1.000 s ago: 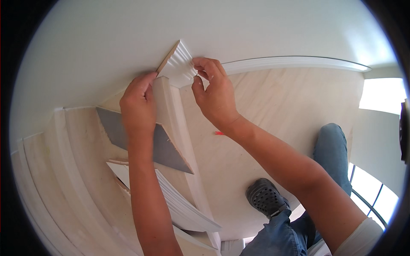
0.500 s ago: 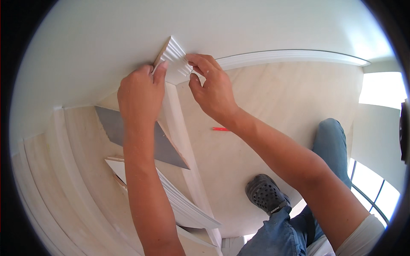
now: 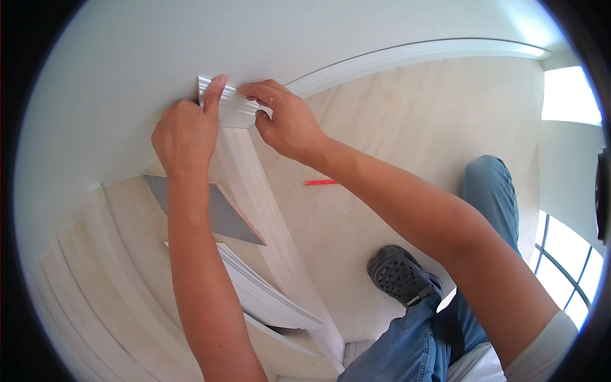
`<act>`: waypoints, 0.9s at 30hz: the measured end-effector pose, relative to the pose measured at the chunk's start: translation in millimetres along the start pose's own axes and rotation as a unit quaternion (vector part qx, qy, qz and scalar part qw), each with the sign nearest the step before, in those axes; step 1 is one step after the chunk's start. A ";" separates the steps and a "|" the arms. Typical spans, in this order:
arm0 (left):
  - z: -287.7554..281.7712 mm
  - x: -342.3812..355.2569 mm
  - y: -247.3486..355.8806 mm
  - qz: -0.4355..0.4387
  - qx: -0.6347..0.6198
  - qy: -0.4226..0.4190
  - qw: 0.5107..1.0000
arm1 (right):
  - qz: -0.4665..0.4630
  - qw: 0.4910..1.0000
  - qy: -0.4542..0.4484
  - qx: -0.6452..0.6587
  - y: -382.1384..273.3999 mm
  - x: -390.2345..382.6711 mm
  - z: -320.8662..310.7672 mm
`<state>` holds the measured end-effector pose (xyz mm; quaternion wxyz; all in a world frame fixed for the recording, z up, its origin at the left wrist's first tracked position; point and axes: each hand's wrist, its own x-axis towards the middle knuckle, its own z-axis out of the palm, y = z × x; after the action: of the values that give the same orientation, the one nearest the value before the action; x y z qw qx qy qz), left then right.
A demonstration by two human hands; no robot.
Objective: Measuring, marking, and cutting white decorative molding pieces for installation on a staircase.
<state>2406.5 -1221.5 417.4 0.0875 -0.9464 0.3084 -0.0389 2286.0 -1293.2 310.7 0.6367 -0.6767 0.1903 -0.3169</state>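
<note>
A short piece of white ribbed skirting board (image 3: 234,113) lies along the wall at the top edge of the stairs. My left hand (image 3: 186,137) is closed on its left end, thumb across the ribbed face; the other fingers are mostly hidden. At the right end, my right hand (image 3: 287,122) pinches the piece with curled fingers and thumb. A long white skirting board (image 3: 407,58) runs along the wall to the right, beginning beside my right hand.
Wooden stairs (image 3: 111,254) descend on the left. A dark grey triangular sheet (image 3: 235,219) and loose white moulding lengths (image 3: 264,286) lie on them. A red pencil-like stick (image 3: 320,183) rests on the landing floor (image 3: 407,127), near my grey clog (image 3: 400,274).
The skirting piece has swung from tilted, its left end raised off the wall, to lying closer along it. Both hands moved with it and still grip it. The view has shifted slightly.
</note>
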 end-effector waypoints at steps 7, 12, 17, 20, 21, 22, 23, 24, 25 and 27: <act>-2.5 -6.8 -5.9 0.034 0.037 -0.007 0.999 | 0.008 1.000 -0.019 -0.004 -3.0 -1.4 -7.9; -2.0 -3.3 -8.7 0.038 0.059 -0.006 0.998 | 0.039 0.996 -0.050 0.054 -2.0 -3.6 -7.7; 3.8 -5.4 -1.9 0.037 0.042 0.016 0.998 | 0.087 0.995 0.024 0.042 31.2 -13.2 11.8; 7.9 -8.0 -5.7 0.027 0.049 0.008 0.998 | 0.159 0.987 -0.034 -0.009 23.5 -12.5 23.1; 9.2 -9.1 -8.4 0.024 0.056 0.010 0.998 | 0.236 0.965 -0.102 -0.047 16.7 -11.2 26.7; 9.3 -8.9 -4.8 0.027 0.055 0.009 0.998 | 0.238 0.965 -0.100 -0.047 20.9 -14.6 32.0; 9.0 -8.5 -5.7 0.028 0.053 0.014 0.998 | 0.199 0.977 -0.082 -0.003 26.7 -18.6 46.1; 8.4 -8.2 -6.3 0.030 0.050 0.019 0.998 | 0.159 0.984 -0.063 0.040 33.6 -19.8 57.5; 9.2 -9.9 -4.8 0.031 0.052 0.019 0.998 | 0.159 0.984 -0.062 0.042 34.9 -17.1 62.4; 10.7 -13.2 0.9 0.015 0.051 0.030 0.998 | 0.187 0.977 -0.091 0.053 38.3 -12.3 67.1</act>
<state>2396.7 -1212.9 406.5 0.1272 -0.9344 0.3227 -0.0815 2327.7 -1239.8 271.5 0.7346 -0.6202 0.2376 -0.1389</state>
